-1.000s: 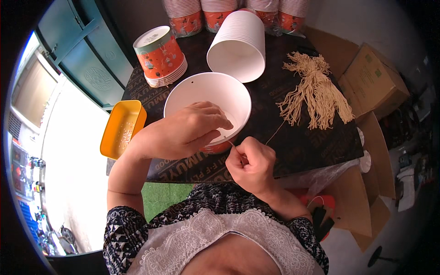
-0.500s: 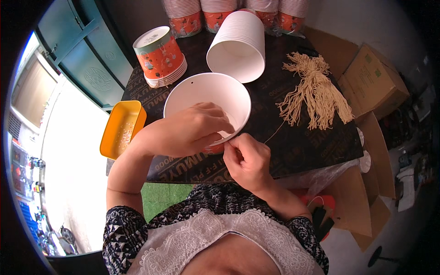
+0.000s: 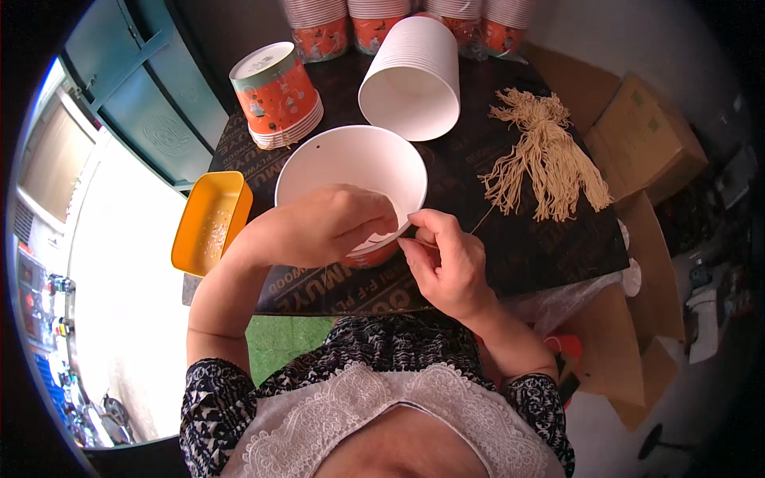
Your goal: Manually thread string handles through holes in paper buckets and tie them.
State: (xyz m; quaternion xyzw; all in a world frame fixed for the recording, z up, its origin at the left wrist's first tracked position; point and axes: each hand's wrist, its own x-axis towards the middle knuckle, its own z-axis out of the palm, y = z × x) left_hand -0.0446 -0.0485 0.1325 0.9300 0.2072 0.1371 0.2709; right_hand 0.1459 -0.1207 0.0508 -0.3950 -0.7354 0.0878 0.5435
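Brown lettering point(image 3: 339, 275) on black tabletop point(image 3: 526, 255)

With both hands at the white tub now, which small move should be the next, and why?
Perhaps the left hand should feel for the cord and draw it gently inward: that hand reaches inside the tub, the right hand is at its near-right side, and the cord runs from there toward the string bundle. Whether the left hand has the cord is hidden.
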